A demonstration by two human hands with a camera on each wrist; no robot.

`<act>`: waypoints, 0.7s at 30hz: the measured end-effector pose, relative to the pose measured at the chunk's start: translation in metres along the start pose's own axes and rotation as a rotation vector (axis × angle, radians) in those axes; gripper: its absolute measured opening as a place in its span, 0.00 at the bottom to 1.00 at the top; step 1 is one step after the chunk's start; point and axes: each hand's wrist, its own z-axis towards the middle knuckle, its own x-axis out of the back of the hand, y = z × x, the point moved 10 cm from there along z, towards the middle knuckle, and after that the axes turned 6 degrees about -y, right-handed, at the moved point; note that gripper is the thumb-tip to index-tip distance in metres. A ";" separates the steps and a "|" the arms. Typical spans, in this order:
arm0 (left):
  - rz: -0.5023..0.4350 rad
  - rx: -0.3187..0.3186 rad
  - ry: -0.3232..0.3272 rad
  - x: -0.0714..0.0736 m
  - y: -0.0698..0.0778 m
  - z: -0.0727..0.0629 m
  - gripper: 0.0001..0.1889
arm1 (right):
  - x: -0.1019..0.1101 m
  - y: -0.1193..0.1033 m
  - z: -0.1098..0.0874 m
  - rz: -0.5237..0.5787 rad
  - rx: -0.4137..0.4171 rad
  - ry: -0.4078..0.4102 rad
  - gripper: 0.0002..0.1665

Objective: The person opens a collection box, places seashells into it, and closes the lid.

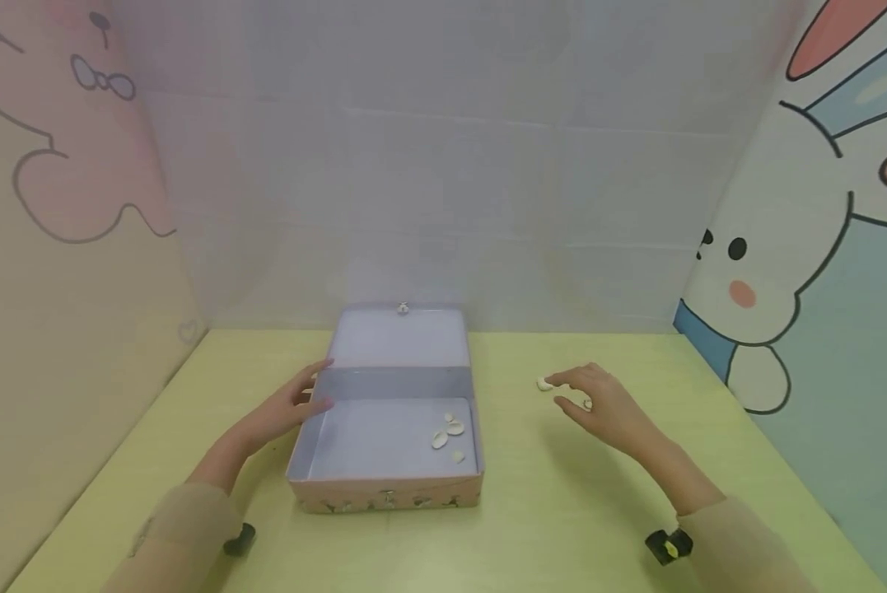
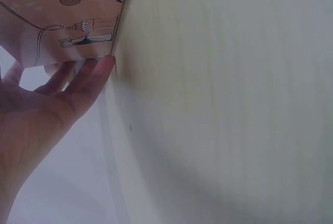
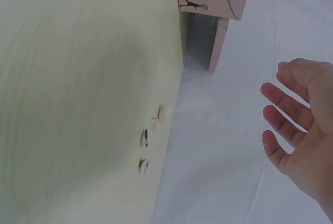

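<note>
A pink hinged box [image 1: 388,497] with printed figures stands with its lid [image 1: 402,338] swung back. Inside, several small white seashells [image 1: 440,440] lie toward the right. My left hand [image 1: 287,408] holds the box at its back-left corner, thumb over the rim; the left wrist view shows the fingers [image 2: 96,73] at the box's edge. To the right of the box, my right hand [image 1: 602,408] hovers above the table with loosely bent fingers and nothing in them. A white shell [image 1: 543,384] lies by its fingertips; the right wrist view shows several shells [image 3: 144,138] on the table.
The pale yellow table [image 1: 532,527] meets a white sheet [image 1: 443,181] at the back. Side panels carry a cartoon rabbit [image 1: 762,272] on the right and a pink cartoon figure [image 1: 80,165] on the left. A small metal clasp [image 1: 389,497] sits on the box's front.
</note>
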 end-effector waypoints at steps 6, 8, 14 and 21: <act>0.015 -0.038 0.013 0.001 0.002 -0.002 0.37 | -0.005 0.026 -0.013 -0.016 -0.037 -0.013 0.18; 0.016 -0.041 0.015 0.002 0.002 -0.002 0.36 | -0.007 0.033 -0.015 -0.024 -0.041 -0.011 0.18; -0.010 -0.036 0.008 0.002 0.002 -0.003 0.34 | -0.014 0.050 -0.020 -0.029 -0.093 -0.031 0.18; -0.025 -0.036 -0.003 0.001 0.007 -0.004 0.33 | -0.029 0.072 -0.025 -0.025 -0.171 -0.112 0.17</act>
